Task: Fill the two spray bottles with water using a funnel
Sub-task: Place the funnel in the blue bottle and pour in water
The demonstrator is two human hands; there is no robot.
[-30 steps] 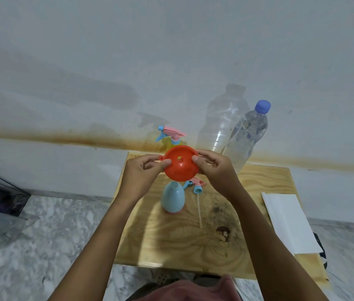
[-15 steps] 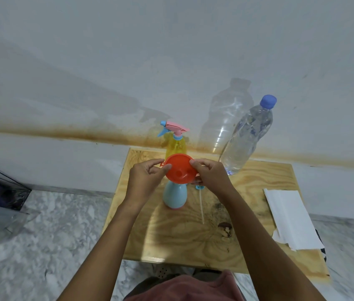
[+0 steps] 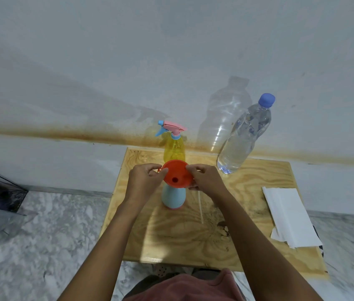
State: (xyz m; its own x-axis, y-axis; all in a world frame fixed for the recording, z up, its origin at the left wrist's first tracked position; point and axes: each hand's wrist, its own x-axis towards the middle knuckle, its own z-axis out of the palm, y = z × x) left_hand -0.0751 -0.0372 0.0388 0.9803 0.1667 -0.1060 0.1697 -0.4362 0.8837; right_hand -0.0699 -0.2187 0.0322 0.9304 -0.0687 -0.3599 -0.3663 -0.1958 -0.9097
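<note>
The round orange-red plastic funnel (image 3: 176, 177) sat on top of the pale blue spray bottle (image 3: 173, 197), which had no top on and stood near the middle of the wooden surface (image 3: 258, 192). I could not tell if the funnel's spout was all the way in the neck.

The left hand (image 3: 144, 180) pinched the funnel's rim on one side. The right hand (image 3: 207, 181) pinched it on the other.

The funnel looked light, stiff and smooth, so the rim was a good place to hold. The blue spray bottle looked light too, and could tip if pushed.

The clear yellow spray bottle (image 3: 174, 148), with its pink and blue top on, stood at the far edge. The big clear plastic water bottle (image 3: 243, 137) with a blue cap stood near the far right corner. It looked full and heavy, best held round the middle. A thin white tube (image 3: 200, 207) lay just right of the blue spray bottle. Folded white paper (image 3: 286, 216) lay along the right edge.
</note>
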